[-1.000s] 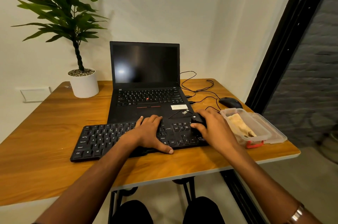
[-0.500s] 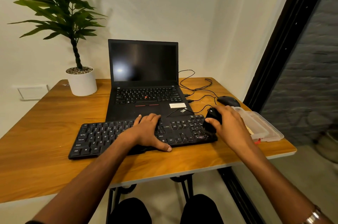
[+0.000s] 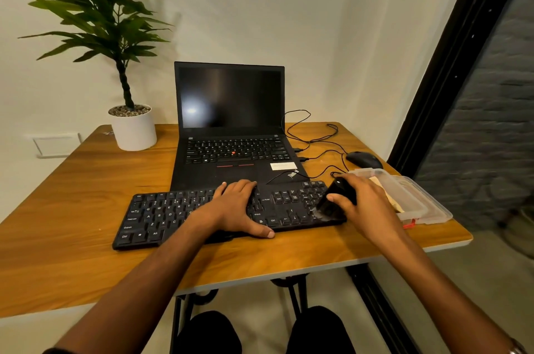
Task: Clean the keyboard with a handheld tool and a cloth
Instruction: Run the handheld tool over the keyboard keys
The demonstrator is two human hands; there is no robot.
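A black keyboard (image 3: 161, 216) lies across the front of the wooden table (image 3: 69, 203). My left hand (image 3: 234, 206) rests flat on its middle keys, thumb along the front edge. My right hand (image 3: 367, 206) grips a small black handheld tool (image 3: 336, 197) whose lower end touches the keys at the keyboard's right end. A tan cloth (image 3: 388, 194) lies in a clear plastic container (image 3: 419, 197) just right of that hand, mostly hidden by it.
An open black laptop (image 3: 231, 128) stands behind the keyboard, cables (image 3: 312, 137) trailing to its right. A black mouse (image 3: 364, 160) sits at the back right. A potted plant (image 3: 133, 128) stands at the back left. The table edge is near the container.
My right hand has carried the tool from the keyboard's upper middle to its right end and lowered it onto the keys. My left hand has stayed in place.
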